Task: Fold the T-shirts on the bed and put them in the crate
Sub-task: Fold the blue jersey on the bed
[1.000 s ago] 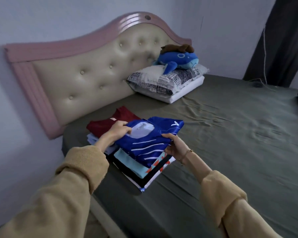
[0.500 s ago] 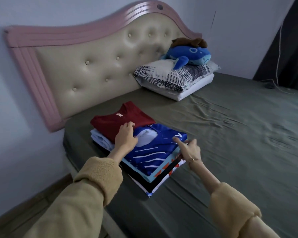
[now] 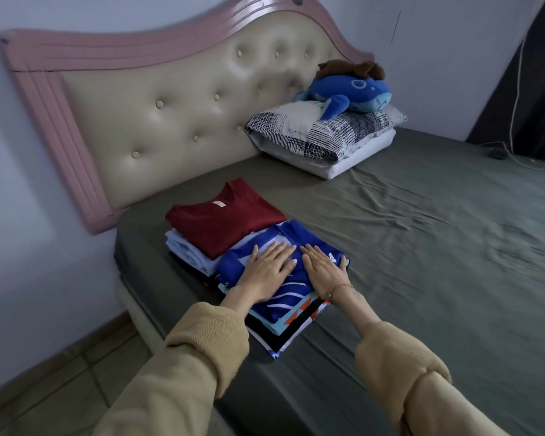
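A folded blue T-shirt with white stripes [image 3: 288, 292] tops a stack of folded shirts [image 3: 283, 332] near the bed's left corner. My left hand [image 3: 269, 267] and my right hand [image 3: 323, 267] lie flat on it side by side, fingers straight, pressing it down. Behind it sits a second stack with a folded dark red T-shirt [image 3: 222, 220] on a pale blue one [image 3: 184, 250]. No crate is in view.
The bed [image 3: 438, 247] has a grey-green sheet and a padded beige headboard [image 3: 183, 99] with a pink frame. Pillows [image 3: 324, 136] with a blue plush toy [image 3: 348, 91] sit at the head. A cable [image 3: 516, 121] hangs by the dark curtain. Tiled floor lies at left.
Both hands went from holding the blue shirt's edges to lying flat on top of it. The shirt now rests squarely on the stack, and the view has shifted closer.
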### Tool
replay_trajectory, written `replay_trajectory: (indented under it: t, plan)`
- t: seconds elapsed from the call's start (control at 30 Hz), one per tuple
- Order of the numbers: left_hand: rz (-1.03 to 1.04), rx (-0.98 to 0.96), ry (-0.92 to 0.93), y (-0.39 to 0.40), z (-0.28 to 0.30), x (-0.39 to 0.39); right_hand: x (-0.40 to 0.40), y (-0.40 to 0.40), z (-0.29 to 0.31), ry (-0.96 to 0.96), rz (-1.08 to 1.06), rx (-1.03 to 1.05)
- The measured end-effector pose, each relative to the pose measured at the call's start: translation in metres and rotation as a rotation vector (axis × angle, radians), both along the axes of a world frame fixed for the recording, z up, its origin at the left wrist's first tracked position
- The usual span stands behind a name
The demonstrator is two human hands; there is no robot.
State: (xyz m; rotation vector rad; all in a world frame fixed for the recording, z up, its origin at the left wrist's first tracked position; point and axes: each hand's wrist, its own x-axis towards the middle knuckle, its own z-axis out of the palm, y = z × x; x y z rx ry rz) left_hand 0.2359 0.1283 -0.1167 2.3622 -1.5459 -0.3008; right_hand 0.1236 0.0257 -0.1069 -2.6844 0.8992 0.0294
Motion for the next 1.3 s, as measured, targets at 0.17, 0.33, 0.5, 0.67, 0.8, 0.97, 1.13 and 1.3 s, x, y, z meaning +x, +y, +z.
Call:
replay_trajectory:
  t: [0.17,0.33,0.5,0.67,0.8,0.97,1.13,1.3]
  plan:
    - [0.000,0.059,-0.035,0.000,-0.007,-0.002,0.001,0.000,-0.003,0.043,-0.013,0.018]
    - [0.003,0.019,-0.004,0.004,0.007,-0.002,-0.001,0.001,0.010,0.036,-0.023,0.011]
    - [0.109,-0.238,0.189,0.022,0.011,-0.007,-0.018,0.008,0.027,-0.123,-0.062,0.079]
    - [0.246,-0.423,0.322,0.051,0.014,-0.014,-0.038,0.020,0.036,-0.150,-0.089,0.101]
    - [0.319,-0.459,0.313,0.075,0.019,-0.027,-0.059,0.037,0.043,-0.131,-0.088,0.114]
    - [0.410,-0.421,0.364,0.095,0.023,-0.051,-0.077,0.062,0.049,-0.132,-0.062,0.115]
    - [0.611,-0.343,0.590,0.105,0.026,-0.073,-0.091,0.079,0.050,-0.159,-0.039,0.109]
    - [0.854,-0.419,1.010,0.103,0.027,-0.086,-0.096,0.077,0.048,-0.185,-0.091,0.140]
